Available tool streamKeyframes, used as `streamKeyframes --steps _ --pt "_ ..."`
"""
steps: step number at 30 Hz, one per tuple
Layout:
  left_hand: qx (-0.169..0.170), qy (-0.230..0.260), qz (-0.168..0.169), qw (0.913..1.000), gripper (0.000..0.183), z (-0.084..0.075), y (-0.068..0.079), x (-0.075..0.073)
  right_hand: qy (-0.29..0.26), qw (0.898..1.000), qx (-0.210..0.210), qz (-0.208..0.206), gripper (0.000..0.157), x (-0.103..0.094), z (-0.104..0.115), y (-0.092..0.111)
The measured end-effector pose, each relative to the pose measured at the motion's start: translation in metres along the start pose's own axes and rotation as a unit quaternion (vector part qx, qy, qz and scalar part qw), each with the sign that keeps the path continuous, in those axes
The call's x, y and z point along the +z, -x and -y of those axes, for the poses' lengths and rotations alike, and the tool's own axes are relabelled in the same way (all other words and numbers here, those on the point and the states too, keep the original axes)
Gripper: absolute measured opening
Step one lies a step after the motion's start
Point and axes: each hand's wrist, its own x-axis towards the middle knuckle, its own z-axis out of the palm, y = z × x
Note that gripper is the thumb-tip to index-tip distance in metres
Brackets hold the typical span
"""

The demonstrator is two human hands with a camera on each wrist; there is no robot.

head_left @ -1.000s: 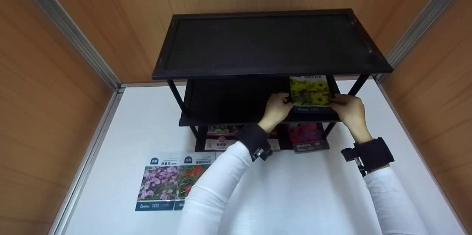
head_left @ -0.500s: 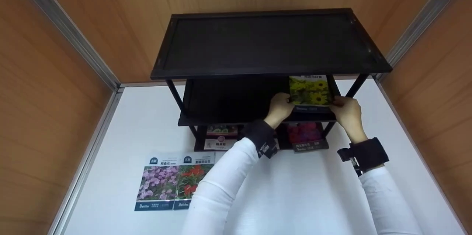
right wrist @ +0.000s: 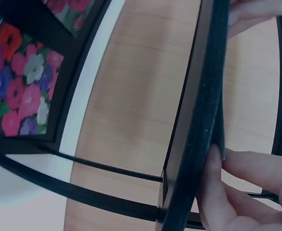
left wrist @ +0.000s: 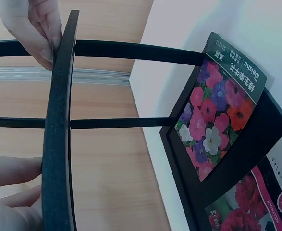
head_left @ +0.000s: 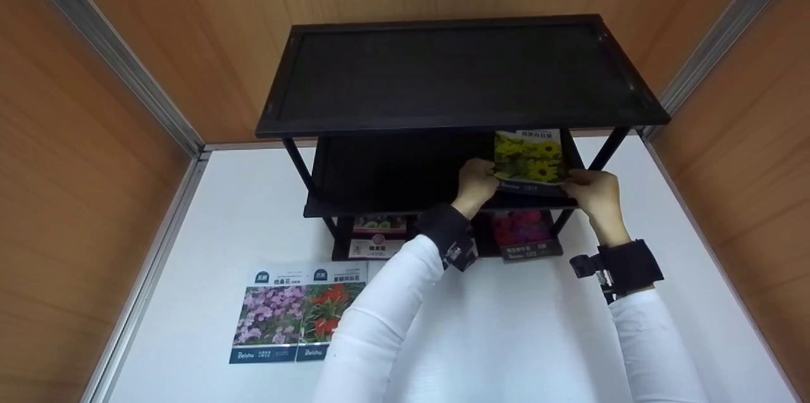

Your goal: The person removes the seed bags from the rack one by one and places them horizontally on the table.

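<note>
Equally near, left hand and right hand pinch opposite sides of the yellow-flower packet, its long axis pointing into the shelf.

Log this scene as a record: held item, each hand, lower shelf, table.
held item: yellow-flower packet, on the middle shelf at its right end
left hand: holds the packet's left edge
right hand: pinches the packet's right edge
lower shelf: at least three packets, a multicolored-flower packet at its right end
table: purple-flower packet beside a red-flower packet, the latter partly hidden by the left sleeve
</note>
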Motion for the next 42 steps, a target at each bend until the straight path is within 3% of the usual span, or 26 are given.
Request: streamKeyframes --steps 3,5,8,12,14,16,20,24,35,42 --pt "0.013 -0.001 -0.006 0.9999 0.048 0.019 -0.011 0.007 -0.027 0.999 0.017 0.010 0.031 -0.002 0.001 0.000" --pt "0.012 -0.001 -0.009 0.9999 0.047 0.002 0.000 -0.001 -0.031 0.999 0.022 0.014 0.031 -0.004 0.002 0.000" --pt "-0.046 -0.020 0.005 0.9987 0.045 -0.082 0.050 -0.038 -0.043 0.998 0.031 0.023 0.032 -0.007 0.002 0.001" --pt "-0.090 0.010 0.006 0.9959 0.039 -0.193 0.124 -0.090 -0.112 0.991 0.042 0.054 0.035 -0.010 0.001 0.002" --pt "-0.094 0.035 0.004 0.9950 0.038 -0.209 0.137 -0.101 -0.160 0.984 0.045 0.070 0.036 -0.010 0.001 0.003" --pt "-0.095 0.041 0.003 0.9946 0.038 -0.210 0.139 -0.102 -0.203 0.975 0.047 0.080 0.037 -0.011 0.001 0.005" --pt "-0.087 0.076 0.000 0.9934 0.041 -0.178 0.121 -0.090 -0.243 0.965 0.052 0.088 0.039 -0.010 0.000 0.006" --pt "-0.090 0.130 -0.001 0.9875 0.041 -0.176 0.125 -0.091 -0.261 0.958 0.065 0.101 0.041 -0.011 -0.001 0.008" --pt "-0.086 0.166 0.004 0.9824 0.039 -0.171 0.140 -0.103 -0.322 0.929 0.118 0.138 0.051 -0.012 0.004 0.021" --pt "-0.085 0.181 0.003 0.9798 0.040 -0.169 0.148 -0.108 -0.323 0.927 0.118 0.147 0.051 -0.009 0.005 0.026"
